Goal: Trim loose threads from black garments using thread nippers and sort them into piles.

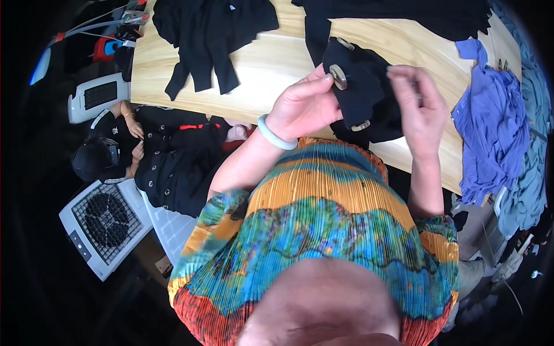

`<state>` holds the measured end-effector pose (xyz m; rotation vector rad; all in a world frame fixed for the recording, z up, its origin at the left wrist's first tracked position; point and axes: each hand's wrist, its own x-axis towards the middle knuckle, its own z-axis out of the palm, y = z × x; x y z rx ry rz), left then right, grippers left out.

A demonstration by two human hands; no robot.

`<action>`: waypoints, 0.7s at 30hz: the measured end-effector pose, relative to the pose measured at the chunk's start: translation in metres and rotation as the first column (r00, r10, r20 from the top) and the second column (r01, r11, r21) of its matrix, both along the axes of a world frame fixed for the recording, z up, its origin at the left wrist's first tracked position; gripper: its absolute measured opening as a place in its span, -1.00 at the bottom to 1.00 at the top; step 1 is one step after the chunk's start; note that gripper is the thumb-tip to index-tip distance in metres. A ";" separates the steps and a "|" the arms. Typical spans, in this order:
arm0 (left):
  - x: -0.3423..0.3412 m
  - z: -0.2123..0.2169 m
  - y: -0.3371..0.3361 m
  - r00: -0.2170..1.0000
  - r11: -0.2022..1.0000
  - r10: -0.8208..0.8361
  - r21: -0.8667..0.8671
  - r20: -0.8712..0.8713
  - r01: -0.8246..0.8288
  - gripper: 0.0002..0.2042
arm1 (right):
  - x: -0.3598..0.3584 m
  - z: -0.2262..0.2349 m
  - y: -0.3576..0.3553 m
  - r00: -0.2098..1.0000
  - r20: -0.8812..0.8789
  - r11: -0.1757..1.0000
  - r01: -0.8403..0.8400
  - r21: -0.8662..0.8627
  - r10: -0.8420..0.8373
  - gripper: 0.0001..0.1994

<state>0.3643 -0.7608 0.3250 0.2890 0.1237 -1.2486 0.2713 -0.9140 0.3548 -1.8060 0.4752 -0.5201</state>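
My left hand pinches the edge of a black garment between thumb and fingers, right beside a large brownish button. Two more such buttons show on the cloth: one at its top edge, another near its lower edge. To the right of the cloth, my right hand is raised with curled fingers, thumb and fingertips drawn together near the garment's edge. Whatever lies between those fingertips is too small or blurred to make out. The garment is bunched and held above the near side of the wooden table.
Black garments lie at the table's far left and far edge. Purple cloth and blue-grey cloth hang at the right. At left, a person in a black cap handles a buttoned black garment, near a grilled grey unit.
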 end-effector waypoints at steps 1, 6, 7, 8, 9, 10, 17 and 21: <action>0.000 0.000 -0.001 1.000 1.000 0.000 0.000 -0.001 0.000 -0.57 | 0.002 0.003 0.004 0.995 0.001 0.988 -0.098 -0.118 0.099 -0.87; 0.000 -0.003 0.000 0.996 0.999 -0.041 -0.028 0.075 0.043 -0.57 | 0.007 -0.009 0.003 0.999 0.054 1.000 0.001 0.007 -0.001 -0.91; 0.001 -0.005 0.002 0.999 0.999 -0.028 -0.037 0.039 0.030 -0.57 | 0.008 -0.008 -0.003 0.997 -0.027 0.997 0.070 0.013 -0.069 -0.90; 0.003 -0.006 0.003 0.999 0.997 -0.027 -0.078 0.041 0.030 -0.57 | 0.009 -0.009 -0.009 0.994 0.038 0.965 0.093 0.245 -0.105 -0.90; 0.004 -0.006 0.003 0.999 0.997 -0.024 -0.078 0.044 0.027 -0.57 | 0.007 -0.011 -0.013 0.992 0.059 0.956 0.091 0.280 -0.112 -0.90; 0.005 -0.005 0.003 0.999 0.998 -0.018 -0.062 0.027 0.019 -0.57 | 0.004 -0.012 -0.016 0.990 0.080 0.945 0.088 0.314 -0.119 -0.90; 0.001 -0.006 0.002 0.999 0.995 -0.017 -0.094 0.047 0.022 -0.58 | -0.005 0.000 0.002 0.977 -0.018 0.976 -0.210 0.051 0.211 -0.66; 0.010 -0.006 -0.003 0.995 0.999 -0.021 0.049 0.094 0.016 -0.72 | 0.005 -0.022 0.004 0.947 -0.079 0.947 -0.304 0.103 0.313 -0.75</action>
